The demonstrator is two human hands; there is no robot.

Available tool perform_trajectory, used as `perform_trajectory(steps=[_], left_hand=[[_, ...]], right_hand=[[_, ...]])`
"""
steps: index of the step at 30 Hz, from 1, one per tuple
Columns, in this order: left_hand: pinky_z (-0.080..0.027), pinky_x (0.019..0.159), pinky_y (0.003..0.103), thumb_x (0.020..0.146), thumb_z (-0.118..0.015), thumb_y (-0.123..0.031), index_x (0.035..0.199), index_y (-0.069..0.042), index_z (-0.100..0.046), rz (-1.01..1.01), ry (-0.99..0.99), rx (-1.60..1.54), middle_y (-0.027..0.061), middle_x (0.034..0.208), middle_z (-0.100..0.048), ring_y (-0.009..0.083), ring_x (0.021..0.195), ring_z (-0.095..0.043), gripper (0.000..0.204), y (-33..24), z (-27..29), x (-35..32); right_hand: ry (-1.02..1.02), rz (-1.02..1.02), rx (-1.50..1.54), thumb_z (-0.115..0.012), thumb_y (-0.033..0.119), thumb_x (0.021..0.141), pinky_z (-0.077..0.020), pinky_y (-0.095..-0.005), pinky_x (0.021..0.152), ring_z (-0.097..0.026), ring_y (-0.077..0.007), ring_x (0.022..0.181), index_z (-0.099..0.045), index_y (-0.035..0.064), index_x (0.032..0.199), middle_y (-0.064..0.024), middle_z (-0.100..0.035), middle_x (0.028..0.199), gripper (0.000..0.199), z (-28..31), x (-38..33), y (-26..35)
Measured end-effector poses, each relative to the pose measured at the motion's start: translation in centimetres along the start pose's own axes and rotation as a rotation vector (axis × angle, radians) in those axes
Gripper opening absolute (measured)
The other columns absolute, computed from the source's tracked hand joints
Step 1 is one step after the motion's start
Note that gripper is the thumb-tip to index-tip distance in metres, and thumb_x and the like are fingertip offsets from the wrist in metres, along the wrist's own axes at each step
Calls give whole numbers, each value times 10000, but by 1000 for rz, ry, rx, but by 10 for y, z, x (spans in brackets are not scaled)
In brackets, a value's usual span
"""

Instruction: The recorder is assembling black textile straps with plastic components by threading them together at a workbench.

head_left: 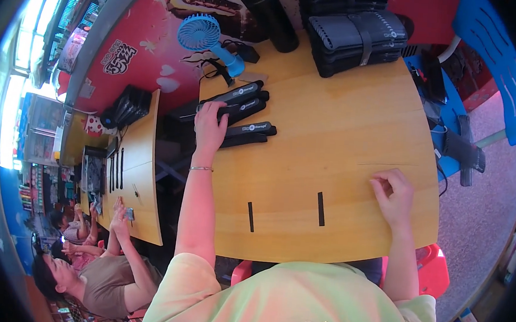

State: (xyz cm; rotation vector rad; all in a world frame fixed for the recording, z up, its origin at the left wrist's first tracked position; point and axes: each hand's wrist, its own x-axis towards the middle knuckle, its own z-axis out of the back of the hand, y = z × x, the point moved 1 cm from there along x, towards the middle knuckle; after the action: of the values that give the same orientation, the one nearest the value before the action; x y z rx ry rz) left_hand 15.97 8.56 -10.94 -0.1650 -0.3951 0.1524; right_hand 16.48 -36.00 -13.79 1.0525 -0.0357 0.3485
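My left hand (211,123) reaches to the table's left edge, its fingers and thumb closed around the end of a long black folded bundle (246,108) with a pale printed label. Similar bundles lie beside it: one farther off (238,93) and one nearer me (251,129). My right hand (394,196) rests over the right side of the table, fingers curled in toward the thumb, with nothing visible in them. Two short black strips lie on the wood between my arms, one on the left (251,216) and one on the right (321,209).
On the wooden table (342,136) stand a blue fan (209,37), a black cylinder (269,17) and a strapped stack of black folded goods (357,40). A blue chair (500,69) is at the right. People sit at another table (140,195) on the left.
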Motion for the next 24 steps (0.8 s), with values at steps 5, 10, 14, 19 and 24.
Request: perform_trajectory(steps=[5,10,14,19,24], left_hand=[[-413,882,404,773,-666,-98,1014,-73,-586,-5,-12,-33,119,1032,-569,312,998,-550,256,-2,0,0],[-406,898,418,846,-625,-221,1071,-87,-610,-117,-51,-64,136,1087,-561,327,1049,-528,262,-21,0,15],[-396,925,441,884,-579,-286,1096,-108,-635,-228,41,-139,168,1149,-548,348,1093,-503,283,-14,-13,48],[-392,951,437,871,-595,-266,1047,-115,-662,-258,121,-96,169,1167,-547,348,1116,-491,241,-3,-31,84],[-398,949,425,845,-626,-236,998,-111,-674,-222,288,-75,159,1139,-556,344,1106,-495,203,-8,-37,98]], right_hand=[[0,-14,15,-708,46,752,-460,-254,526,-596,-159,609,-647,35,817,-62,-599,733,90,1,1,1],[-4,-17,9,-709,46,751,-461,-257,526,-594,-160,608,-646,34,813,-64,-601,731,90,1,1,-1],[-2,-17,-1,-707,44,752,-463,-258,530,-593,-164,604,-645,35,808,-64,-600,727,84,2,1,1],[-4,-9,-22,-702,54,764,-456,-271,527,-585,-177,596,-642,32,807,-71,-588,716,76,2,2,0],[-25,-1,-23,-692,60,783,-451,-285,526,-577,-191,590,-639,26,805,-79,-580,713,67,1,2,0]])
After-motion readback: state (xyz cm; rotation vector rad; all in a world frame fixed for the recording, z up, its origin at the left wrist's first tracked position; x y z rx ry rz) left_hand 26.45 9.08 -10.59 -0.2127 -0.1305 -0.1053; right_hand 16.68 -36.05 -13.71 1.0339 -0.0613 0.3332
